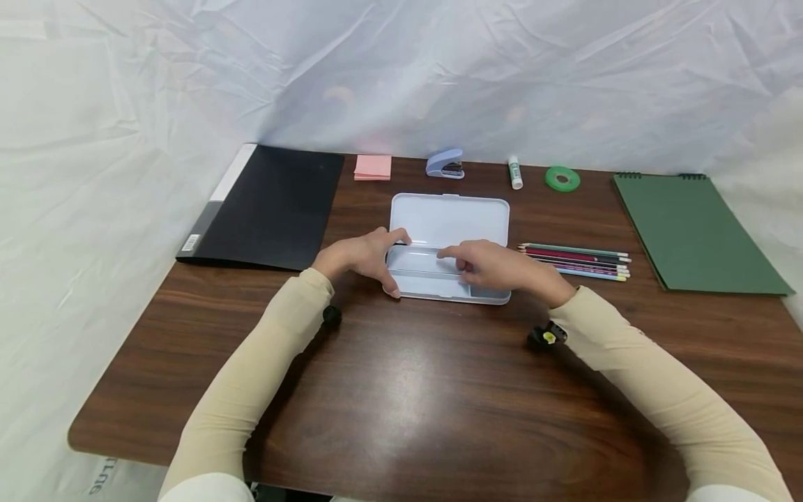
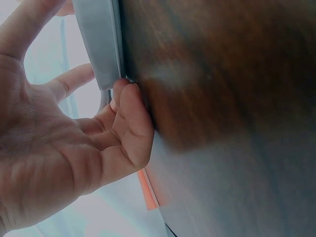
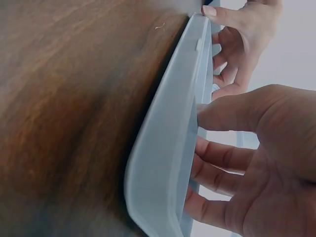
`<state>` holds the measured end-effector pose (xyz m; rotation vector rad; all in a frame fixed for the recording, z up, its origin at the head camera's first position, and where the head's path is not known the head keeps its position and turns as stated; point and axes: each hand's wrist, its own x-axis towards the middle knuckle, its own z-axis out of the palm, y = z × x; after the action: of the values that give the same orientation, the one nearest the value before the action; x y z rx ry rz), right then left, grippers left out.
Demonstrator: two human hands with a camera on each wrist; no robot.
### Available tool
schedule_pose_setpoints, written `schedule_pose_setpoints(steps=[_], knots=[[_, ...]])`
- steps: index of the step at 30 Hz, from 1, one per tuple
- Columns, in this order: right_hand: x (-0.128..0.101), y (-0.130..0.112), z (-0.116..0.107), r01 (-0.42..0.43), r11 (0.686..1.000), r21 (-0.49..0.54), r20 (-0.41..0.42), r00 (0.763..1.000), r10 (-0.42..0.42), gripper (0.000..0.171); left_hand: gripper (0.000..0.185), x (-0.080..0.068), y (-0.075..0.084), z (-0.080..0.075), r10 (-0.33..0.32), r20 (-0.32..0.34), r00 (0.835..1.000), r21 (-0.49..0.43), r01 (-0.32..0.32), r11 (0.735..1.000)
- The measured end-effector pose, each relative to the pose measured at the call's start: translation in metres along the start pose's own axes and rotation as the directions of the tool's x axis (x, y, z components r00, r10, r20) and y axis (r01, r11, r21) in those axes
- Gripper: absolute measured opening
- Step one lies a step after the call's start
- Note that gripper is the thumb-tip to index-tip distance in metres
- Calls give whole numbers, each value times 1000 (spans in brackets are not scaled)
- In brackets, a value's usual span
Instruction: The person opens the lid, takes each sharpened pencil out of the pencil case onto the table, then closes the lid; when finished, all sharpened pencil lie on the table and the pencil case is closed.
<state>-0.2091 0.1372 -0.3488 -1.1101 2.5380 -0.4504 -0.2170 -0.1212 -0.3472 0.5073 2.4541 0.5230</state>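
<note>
A white pencil case (image 1: 426, 286) lies on the table with its lid (image 1: 450, 217) raised at the back. Inside is a shallow inner tray with compartments. My left hand (image 1: 370, 256) holds the case's left end, thumb at the front edge and index finger near the hinge. In the left wrist view, other fingers (image 2: 133, 123) curl against the end of the case. My right hand (image 1: 492, 265) reaches into the case with the index finger extended over the tray. The right wrist view has its thumb (image 3: 227, 111) just inside the front wall, fingertips partly hidden by it.
Several pencils (image 1: 577, 261) lie right of the case, near a green spiral sketchbook (image 1: 696, 233). A black folder (image 1: 270, 206) is at left. Along the back are pink sticky notes (image 1: 373, 167), a stapler (image 1: 445, 164), a glue stick (image 1: 515, 173) and green tape (image 1: 562, 179).
</note>
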Motion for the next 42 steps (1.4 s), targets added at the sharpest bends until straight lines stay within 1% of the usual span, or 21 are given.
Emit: schedule_pose_setpoints(steps=[6, 13, 18, 24, 28, 33, 38, 42], knots=[[3, -1, 0, 13, 1000, -7, 39, 999, -13, 47, 94, 0, 1, -1, -7, 6, 1000, 5, 7, 1000], [6, 2, -2, 46, 998, 50, 87, 995, -51, 45, 95, 0, 1, -1, 2, 4, 1000, 10, -2, 1000], [8, 4, -4, 39, 994, 98, 136, 989, -52, 45, 95, 0, 1, -1, 8, 3, 1000, 7, -8, 1000], [10, 5, -9, 67, 991, 116, 179, 980, -87, 41, 94, 1, 0, -1, 8, 3, 1000, 8, -8, 1000], [11, 8, -14, 97, 987, 131, 188, 975, -121, 41, 94, 0, 0, -1, 4, 1, 1000, 8, -4, 1000], [15, 10, -19, 113, 982, 154, 178, 974, -140, 40, 94, 0, 1, 0, -3, -1, 1000, 7, 3, 1000], [19, 9, -20, 109, 983, 151, 183, 974, -136, 37, 94, 0, 1, 0, 0, -7, 1000, 9, 0, 1000], [20, 6, -22, 90, 986, 140, 199, 973, -117, 40, 94, 0, 2, 0, 0, -6, 1000, 10, 0, 1000]])
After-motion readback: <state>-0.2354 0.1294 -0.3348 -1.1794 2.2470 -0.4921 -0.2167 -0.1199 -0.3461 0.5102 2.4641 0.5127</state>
